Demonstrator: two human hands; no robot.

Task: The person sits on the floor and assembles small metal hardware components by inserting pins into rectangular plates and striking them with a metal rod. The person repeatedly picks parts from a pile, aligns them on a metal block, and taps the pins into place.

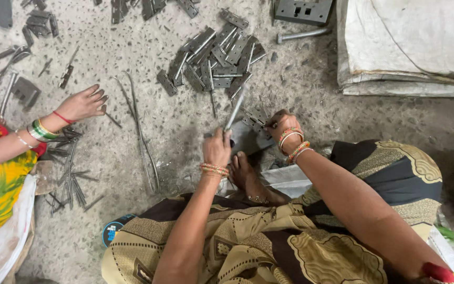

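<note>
Our left hand point(217, 149) has its fingers clenched round a slim grey metal rod point(235, 110), tilted up over the speckled concrete floor point(185, 126). Our right hand point(281, 125) pinches a flat grey steel hinge point(257, 120), just below the heap of grey hinge plates point(216, 60).

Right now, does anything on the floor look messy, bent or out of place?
Yes. The metal hinges lie in a loose, criss-crossed heap, with strays scattered around. Two long wires beside the left hand look bent and curved.
</note>
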